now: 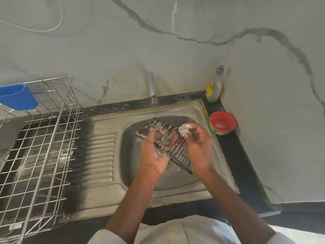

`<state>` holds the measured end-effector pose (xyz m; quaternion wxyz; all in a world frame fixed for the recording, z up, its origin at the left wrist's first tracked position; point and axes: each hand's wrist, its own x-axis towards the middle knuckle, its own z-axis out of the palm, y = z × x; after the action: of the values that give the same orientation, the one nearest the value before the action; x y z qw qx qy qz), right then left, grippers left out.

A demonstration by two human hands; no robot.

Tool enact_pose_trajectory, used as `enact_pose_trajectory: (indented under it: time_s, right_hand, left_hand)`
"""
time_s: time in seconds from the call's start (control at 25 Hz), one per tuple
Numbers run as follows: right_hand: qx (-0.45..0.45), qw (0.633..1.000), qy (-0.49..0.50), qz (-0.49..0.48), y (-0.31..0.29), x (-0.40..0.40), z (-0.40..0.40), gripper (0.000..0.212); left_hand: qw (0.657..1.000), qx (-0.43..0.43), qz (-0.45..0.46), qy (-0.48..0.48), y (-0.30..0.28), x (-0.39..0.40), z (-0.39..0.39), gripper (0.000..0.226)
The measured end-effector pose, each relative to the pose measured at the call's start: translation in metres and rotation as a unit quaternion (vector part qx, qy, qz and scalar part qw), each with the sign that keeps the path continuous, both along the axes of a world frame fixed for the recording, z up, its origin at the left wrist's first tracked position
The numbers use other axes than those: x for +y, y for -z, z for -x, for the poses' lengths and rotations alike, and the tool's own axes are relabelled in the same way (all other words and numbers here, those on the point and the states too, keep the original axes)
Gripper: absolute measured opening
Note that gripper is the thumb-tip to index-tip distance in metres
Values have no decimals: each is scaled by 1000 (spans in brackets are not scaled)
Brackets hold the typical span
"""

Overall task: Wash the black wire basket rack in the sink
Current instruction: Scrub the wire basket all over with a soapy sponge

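Left hand (pixel 154 154) gripping sudsy black wire rack (pixel 168 141), right hand (pixel 197 143) pinching green sponge (pixel 182 131), over steel sink (pixel 137 173)

The black wire basket rack (pixel 173 147), streaked with white soap foam, is held tilted above the steel sink (pixel 139 175) bowl, its far end toward the tap and its near end slanting right.

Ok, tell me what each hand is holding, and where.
Left hand grips the soapy black rack at its near-left edge. Right hand pinches a green sponge against the rack's far edge.
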<state>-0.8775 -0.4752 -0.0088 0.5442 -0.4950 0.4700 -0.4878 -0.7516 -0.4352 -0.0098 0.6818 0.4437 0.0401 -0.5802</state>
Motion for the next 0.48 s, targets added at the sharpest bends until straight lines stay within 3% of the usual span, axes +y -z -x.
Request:
enact_pose_trajectory:
  time_s: [0.08,0.2,0.32,0.4,0.48]
  right_hand:
    - [27,999,5,25,-9,-8,-8,24]
    - [155,980,-29,125,-12,-8,-15,31]
    - [335,879,-25,337,-1,10,-18,34]
    - [334,860,-12,386,7,17,-11,29]
    - [281,890,19,359,14,18,0,25]
  left_hand:
    - [996,-59,-32,67,-5,2,6,46]
    - [994,4,-24,109,-3,5,7,57]
    - [989,107,8,102,-2,6,2,54]
    - [985,136,42,98,-5,7,3,48]
    - [984,149,74,60,-5,7,9,38]
